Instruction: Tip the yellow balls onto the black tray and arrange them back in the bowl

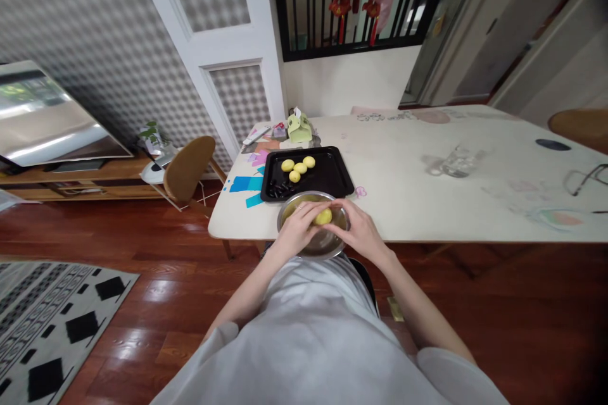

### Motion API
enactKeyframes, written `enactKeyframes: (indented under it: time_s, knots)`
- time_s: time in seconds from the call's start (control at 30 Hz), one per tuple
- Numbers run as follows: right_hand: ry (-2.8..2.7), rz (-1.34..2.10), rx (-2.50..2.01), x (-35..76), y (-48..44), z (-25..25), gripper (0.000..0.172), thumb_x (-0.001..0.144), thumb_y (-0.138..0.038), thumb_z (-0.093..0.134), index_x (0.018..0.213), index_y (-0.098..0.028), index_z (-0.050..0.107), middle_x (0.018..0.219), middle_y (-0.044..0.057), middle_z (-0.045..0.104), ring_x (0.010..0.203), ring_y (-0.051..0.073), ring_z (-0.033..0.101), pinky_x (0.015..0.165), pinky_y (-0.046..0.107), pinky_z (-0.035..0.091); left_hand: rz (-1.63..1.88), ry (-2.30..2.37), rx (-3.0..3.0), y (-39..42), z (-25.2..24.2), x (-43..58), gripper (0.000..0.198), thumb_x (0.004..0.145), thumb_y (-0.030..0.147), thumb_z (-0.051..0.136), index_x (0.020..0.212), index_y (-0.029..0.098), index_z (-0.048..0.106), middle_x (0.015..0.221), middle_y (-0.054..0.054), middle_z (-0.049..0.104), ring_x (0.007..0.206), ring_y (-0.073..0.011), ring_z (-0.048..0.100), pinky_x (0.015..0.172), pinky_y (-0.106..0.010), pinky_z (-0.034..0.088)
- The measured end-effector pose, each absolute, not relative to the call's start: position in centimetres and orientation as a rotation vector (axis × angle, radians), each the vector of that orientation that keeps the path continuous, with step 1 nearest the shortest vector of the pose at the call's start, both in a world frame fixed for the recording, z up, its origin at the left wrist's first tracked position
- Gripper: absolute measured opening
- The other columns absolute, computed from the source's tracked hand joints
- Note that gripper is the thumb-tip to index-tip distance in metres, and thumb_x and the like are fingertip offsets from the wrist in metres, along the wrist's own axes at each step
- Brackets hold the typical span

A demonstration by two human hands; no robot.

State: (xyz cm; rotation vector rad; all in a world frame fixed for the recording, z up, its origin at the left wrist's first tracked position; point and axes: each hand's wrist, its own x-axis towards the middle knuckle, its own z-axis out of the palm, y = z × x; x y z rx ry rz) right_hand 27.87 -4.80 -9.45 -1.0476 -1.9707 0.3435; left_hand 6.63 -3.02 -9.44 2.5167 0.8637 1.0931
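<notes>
A yellow lemon (323,216) is held between my two hands above a round metal bowl (323,247). My left hand (300,228) curls over its left side, with a ring on one finger. On the other side, the fingers and thumb of my right hand (359,229) close around the lemon; their exact contact is hard to see. Something yellowish shows inside the bowl behind my left hand, partly covered. Just beyond the bowl lies a black tray (332,171) with several lemons (299,168) on it and small dark pieces (281,190) in its near left corner.
The white table (394,202) carries a green paper box (299,128) behind the tray, a clear glass (458,163) and spectacles (589,180) to the right. A brown chair (190,171) stands left of the table. The bowl overhangs the table's near edge.
</notes>
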Motion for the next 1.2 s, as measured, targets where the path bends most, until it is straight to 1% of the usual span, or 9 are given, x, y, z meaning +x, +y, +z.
enactKeyframes:
  time_s: [0.17,0.27,0.37,0.5,0.6,0.77,1.0,1.1,1.2]
  knots:
    - [-2.029,0.38,-1.05,27.9,-4.6,-10.1,0.04,0.097,-0.038,0.069,0.133,-0.025,0.055,0.122,0.011,0.073,0.111,0.029,0.072,0.096,0.044,0.061,0.988,0.94,2.518,-3.5,-10.6,6.6,0.075,0.095,0.021,0.074,0.161,0.031,0.039,0.148,-0.013,0.063,0.137,-0.0318,0.062,0.116,-0.052,0.054]
    - [-2.111,0.368,-1.059,28.1,-4.6,-10.1,0.033,0.097,-0.031,0.068,0.127,-0.023,0.059,0.119,0.012,0.073,0.108,0.029,0.071,0.094,0.043,0.059,0.886,0.999,2.524,-3.7,-10.2,6.2,0.077,0.094,0.025,0.077,0.161,0.03,0.039,0.149,-0.014,0.062,0.139,-0.032,0.061,0.112,-0.05,0.057]
    - [-2.209,0.337,-1.101,28.1,-4.7,-9.9,0.024,0.094,-0.025,0.071,0.117,-0.021,0.062,0.113,0.011,0.074,0.108,0.029,0.068,0.094,0.043,0.055,0.792,1.078,2.55,-3.6,-9.4,5.3,0.067,0.095,0.027,0.076,0.155,0.028,0.048,0.144,-0.012,0.065,0.136,-0.0307,0.063,0.11,-0.049,0.058]
    - [-2.302,0.279,-1.189,27.7,-4.6,-10.0,0.024,0.09,-0.02,0.074,0.111,-0.02,0.064,0.112,0.011,0.075,0.11,0.031,0.066,0.094,0.044,0.05,0.737,1.131,2.592,-3.2,-8.4,4.2,0.037,0.095,0.02,0.074,0.132,0.022,0.068,0.133,-0.012,0.072,0.126,-0.0283,0.069,0.108,-0.044,0.058]
    - [-2.309,0.261,-1.243,27.5,-4.6,-10.2,0.023,0.088,-0.018,0.076,0.108,-0.019,0.064,0.11,0.011,0.075,0.108,0.031,0.067,0.093,0.043,0.048,0.675,1.065,2.62,-2.9,-8.2,3.7,0.024,0.097,0.019,0.071,0.12,0.019,0.074,0.13,-0.012,0.075,0.124,-0.0285,0.071,0.109,-0.045,0.057]
    - [-2.289,0.246,-1.275,27.7,-4.4,-10.7,0.024,0.087,-0.017,0.078,0.106,-0.019,0.063,0.108,0.01,0.075,0.107,0.03,0.068,0.092,0.042,0.048,0.525,0.854,2.628,-2.9,-8.5,3.8,0.027,0.098,0.023,0.073,0.125,0.021,0.074,0.133,-0.01,0.076,0.125,-0.0266,0.071,0.111,-0.042,0.055]
    - [-2.309,0.203,-1.158,28.3,-4.4,-10.4,0.022,0.09,-0.016,0.074,0.11,-0.021,0.067,0.115,0.01,0.075,0.111,0.029,0.067,0.095,0.043,0.049,0.476,0.873,2.656,-3.2,-8.8,4.1,0.03,0.098,0.026,0.072,0.128,0.021,0.073,0.131,-0.01,0.076,0.125,-0.0275,0.072,0.111,-0.042,0.055]
    - [-2.3,0.211,-1.103,28.6,-4.4,-10.0,0.016,0.094,-0.019,0.071,0.11,-0.021,0.069,0.116,0.009,0.076,0.11,0.028,0.068,0.094,0.043,0.049,0.501,0.82,2.658,-3.0,-8.6,3.7,0.03,0.1,0.027,0.07,0.129,0.021,0.073,0.135,-0.01,0.075,0.129,-0.0277,0.069,0.113,-0.044,0.053]
    - [-2.263,0.214,-1.066,28.9,-4.4,-9.7,0.01,0.099,-0.023,0.067,0.109,-0.022,0.07,0.114,0.009,0.077,0.107,0.027,0.069,0.093,0.043,0.05,0.646,0.809,2.624,-1.5,-8.2,2.7,0.028,0.104,0.027,0.062,0.13,0.022,0.073,0.137,-0.01,0.074,0.129,-0.0257,0.069,0.114,-0.043,0.054]
